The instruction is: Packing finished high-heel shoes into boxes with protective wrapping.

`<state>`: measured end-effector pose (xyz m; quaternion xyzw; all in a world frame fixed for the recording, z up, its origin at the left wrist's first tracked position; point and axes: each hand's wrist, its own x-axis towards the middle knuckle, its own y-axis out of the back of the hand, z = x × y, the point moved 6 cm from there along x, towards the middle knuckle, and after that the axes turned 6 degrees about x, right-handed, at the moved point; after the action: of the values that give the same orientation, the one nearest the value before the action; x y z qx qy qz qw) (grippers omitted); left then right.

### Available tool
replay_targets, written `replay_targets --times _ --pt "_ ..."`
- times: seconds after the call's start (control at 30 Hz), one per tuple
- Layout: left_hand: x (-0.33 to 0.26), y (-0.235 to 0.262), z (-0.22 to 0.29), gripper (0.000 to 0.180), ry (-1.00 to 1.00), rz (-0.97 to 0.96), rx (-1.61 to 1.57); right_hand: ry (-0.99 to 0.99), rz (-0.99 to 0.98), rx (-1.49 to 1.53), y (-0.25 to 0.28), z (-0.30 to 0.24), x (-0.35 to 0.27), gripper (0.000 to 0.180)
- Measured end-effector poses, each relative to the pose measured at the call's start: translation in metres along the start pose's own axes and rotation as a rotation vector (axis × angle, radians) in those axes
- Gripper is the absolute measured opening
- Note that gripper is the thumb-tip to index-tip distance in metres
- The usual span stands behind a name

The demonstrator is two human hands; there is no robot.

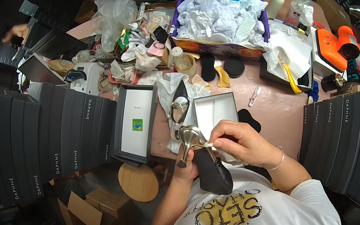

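A high-heeled shoe (214, 176) with a black toe and a shiny gold-toned back and heel is held close to my chest, its toe pointing down toward me. My left hand (184, 170) is closed around its left side. At the shoe's metallic part, my right hand (243, 142) pinches a small piece of white cloth or tissue (209, 145); which of the two I cannot tell. Just beyond, a matching black shoe (178, 90) lies on white tissue paper (164, 86). To its right sits an open box part with a white inside (213, 106).
An open dark shoebox (152, 101) stands to the left. Tall rows of dark shoeboxes flank both sides (59, 136). Farther back is a purple box (207, 45) full of crumpled white paper. An orange heat-gun-like tool (335, 48) and small snips (255, 96) lie to the right.
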<state>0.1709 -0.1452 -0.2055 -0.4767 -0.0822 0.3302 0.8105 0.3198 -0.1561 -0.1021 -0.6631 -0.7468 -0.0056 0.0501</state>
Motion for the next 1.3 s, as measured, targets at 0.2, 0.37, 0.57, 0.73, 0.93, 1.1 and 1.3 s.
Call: replay_targets --times 0.2,0.37,0.57,0.73,0.93,1.1,1.3 --pt "0.001 0.005 0.0 0.053 -0.071 0.083 0.035 0.171 0.223 -0.226 -0.008 -0.007 0.018 0.01" --pt "-0.005 0.018 -0.001 0.066 -0.064 0.238 0.111 0.422 0.289 -0.5 -0.025 -0.01 0.008 0.023" --pt "0.004 0.024 -0.002 0.049 -0.048 0.199 -0.009 0.307 0.127 -0.548 -0.018 0.015 0.029 0.022" --pt "0.006 0.05 -0.012 0.05 0.007 0.243 -0.128 0.186 0.242 -0.455 0.024 0.043 0.101 0.016" --pt "0.02 0.068 -0.005 0.052 0.001 0.248 -0.237 0.289 0.333 -0.723 0.074 0.096 0.211 0.011" --pt "0.03 0.08 -0.005 0.053 -0.004 0.274 -0.301 0.364 0.286 -0.979 0.072 0.133 0.242 0.012" --pt "0.029 0.091 -0.004 0.056 -0.023 0.28 -0.261 0.412 0.411 -0.935 0.072 0.152 0.231 0.025"
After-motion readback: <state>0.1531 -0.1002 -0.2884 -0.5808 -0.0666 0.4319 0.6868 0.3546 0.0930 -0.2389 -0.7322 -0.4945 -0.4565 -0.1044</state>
